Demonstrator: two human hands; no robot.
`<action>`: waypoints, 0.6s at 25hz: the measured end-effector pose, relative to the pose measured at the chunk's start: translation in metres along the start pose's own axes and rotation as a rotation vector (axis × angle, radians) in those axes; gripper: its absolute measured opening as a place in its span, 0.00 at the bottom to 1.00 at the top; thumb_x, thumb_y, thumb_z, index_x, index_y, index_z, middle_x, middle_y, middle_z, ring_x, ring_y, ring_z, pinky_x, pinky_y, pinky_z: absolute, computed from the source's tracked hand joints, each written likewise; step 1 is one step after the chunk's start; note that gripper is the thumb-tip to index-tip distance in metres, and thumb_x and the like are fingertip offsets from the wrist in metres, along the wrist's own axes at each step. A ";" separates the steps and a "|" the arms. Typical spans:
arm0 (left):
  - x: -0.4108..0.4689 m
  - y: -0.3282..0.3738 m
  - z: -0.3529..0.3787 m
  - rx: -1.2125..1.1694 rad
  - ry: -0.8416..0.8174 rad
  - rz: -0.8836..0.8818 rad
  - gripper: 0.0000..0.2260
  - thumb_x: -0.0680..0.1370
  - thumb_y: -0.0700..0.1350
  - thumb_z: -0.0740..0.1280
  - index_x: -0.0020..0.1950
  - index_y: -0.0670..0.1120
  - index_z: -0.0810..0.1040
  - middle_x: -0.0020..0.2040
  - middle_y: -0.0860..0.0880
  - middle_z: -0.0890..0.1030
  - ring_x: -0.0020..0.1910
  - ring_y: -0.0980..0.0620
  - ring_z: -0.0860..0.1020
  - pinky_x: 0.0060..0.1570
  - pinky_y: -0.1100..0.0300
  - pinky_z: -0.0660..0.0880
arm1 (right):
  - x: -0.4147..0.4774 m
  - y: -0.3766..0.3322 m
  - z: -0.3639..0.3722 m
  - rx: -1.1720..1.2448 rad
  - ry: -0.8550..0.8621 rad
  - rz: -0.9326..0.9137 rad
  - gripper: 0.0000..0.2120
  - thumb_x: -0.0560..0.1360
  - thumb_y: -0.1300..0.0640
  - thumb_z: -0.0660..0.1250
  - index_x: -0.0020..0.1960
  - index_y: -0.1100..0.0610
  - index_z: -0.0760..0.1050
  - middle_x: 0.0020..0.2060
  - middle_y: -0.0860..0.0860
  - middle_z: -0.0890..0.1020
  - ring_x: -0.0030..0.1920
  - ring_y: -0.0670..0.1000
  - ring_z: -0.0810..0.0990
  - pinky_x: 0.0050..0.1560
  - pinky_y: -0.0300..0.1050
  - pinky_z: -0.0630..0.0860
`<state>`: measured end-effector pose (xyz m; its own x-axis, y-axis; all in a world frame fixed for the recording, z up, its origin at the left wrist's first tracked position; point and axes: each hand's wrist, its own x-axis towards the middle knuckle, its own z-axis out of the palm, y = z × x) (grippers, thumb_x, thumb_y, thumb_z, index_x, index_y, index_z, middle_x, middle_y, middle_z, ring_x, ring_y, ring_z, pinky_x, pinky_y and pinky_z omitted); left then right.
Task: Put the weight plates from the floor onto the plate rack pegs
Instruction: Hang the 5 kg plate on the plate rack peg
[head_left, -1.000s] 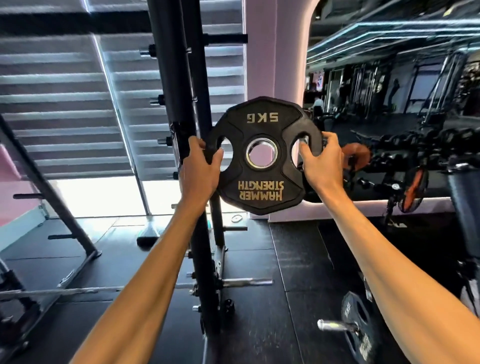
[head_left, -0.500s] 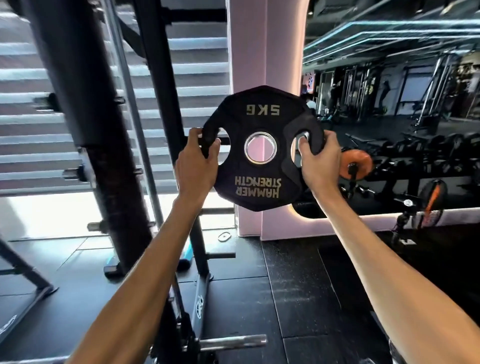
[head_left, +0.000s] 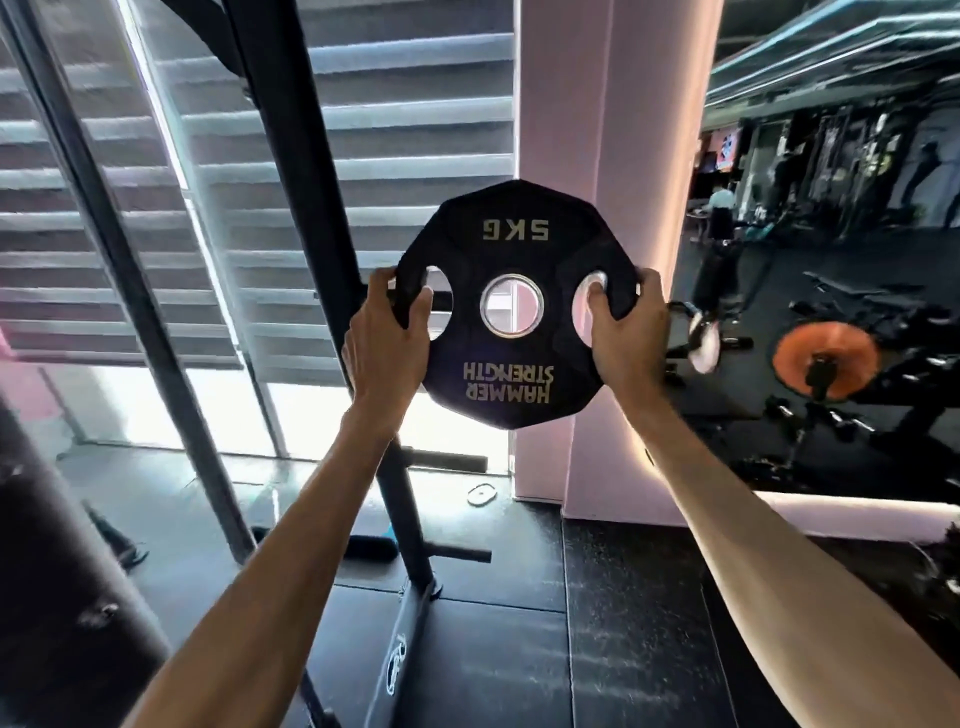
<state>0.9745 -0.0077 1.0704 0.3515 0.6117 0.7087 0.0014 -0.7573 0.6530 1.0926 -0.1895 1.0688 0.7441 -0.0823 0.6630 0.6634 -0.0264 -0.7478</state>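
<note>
Where the fingers (head_left: 421, 312) of the left hand (head_left: 387, 345) curl round the left edge of the weight plate (head_left: 514, 244), we see the thumb hooked through the left grip hole, and the right hand (head_left: 631, 332) mirrors it on the other side, thumb in the right grip hole and the rest wrapped behind the rim, so both hands hold the one plate between them. We find it up in the air at arm's length, upright and facing us, its lettering upside down (the "5KG" sits at the top, "HAMMER STRENGTH" at the bottom) and its steel-ringed centre hole open to the pink behind. Both bare forearms (head_left: 727, 519) reach up to it from the bottom corners of our view. Just behind and left of the plate stands the black upright of the plate rack (head_left: 306, 208), and we can make out a dark peg (head_left: 445, 460) sticking out to the right below the plate, with a second peg (head_left: 457, 554) lower down near the floor (head_left: 519, 649); we cannot tell whether the plate touches any peg. Behind the plate rises a pink pillar (head_left: 597, 130), with slatted blinds (head_left: 405, 104) to its left. The floor is dark matting, and well apart on the right stands gym machinery with an orange disc (head_left: 826, 353).
</note>
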 end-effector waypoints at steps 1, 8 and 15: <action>0.011 -0.005 0.016 0.023 0.011 -0.007 0.15 0.80 0.55 0.64 0.63 0.48 0.73 0.50 0.48 0.84 0.50 0.42 0.81 0.49 0.49 0.76 | 0.016 0.015 0.010 0.007 -0.022 -0.009 0.13 0.79 0.59 0.68 0.59 0.65 0.72 0.40 0.38 0.75 0.37 0.27 0.75 0.38 0.19 0.66; 0.073 -0.053 0.094 0.092 0.045 0.026 0.14 0.80 0.55 0.65 0.61 0.50 0.73 0.42 0.50 0.83 0.45 0.43 0.81 0.46 0.49 0.77 | 0.082 0.106 0.086 0.080 -0.086 0.031 0.16 0.80 0.57 0.66 0.65 0.64 0.70 0.53 0.52 0.80 0.50 0.47 0.78 0.43 0.19 0.70; 0.104 -0.092 0.150 0.172 0.057 0.037 0.14 0.80 0.55 0.65 0.61 0.50 0.73 0.45 0.52 0.84 0.45 0.44 0.82 0.45 0.51 0.77 | 0.121 0.183 0.146 0.125 -0.134 0.121 0.15 0.80 0.58 0.66 0.63 0.62 0.70 0.49 0.54 0.81 0.44 0.49 0.81 0.41 0.26 0.75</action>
<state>1.1514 0.0918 1.0438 0.3006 0.5906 0.7489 0.1512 -0.8048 0.5740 1.3154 -0.0591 1.0168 0.8172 0.0564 0.5736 0.5670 0.0996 -0.8177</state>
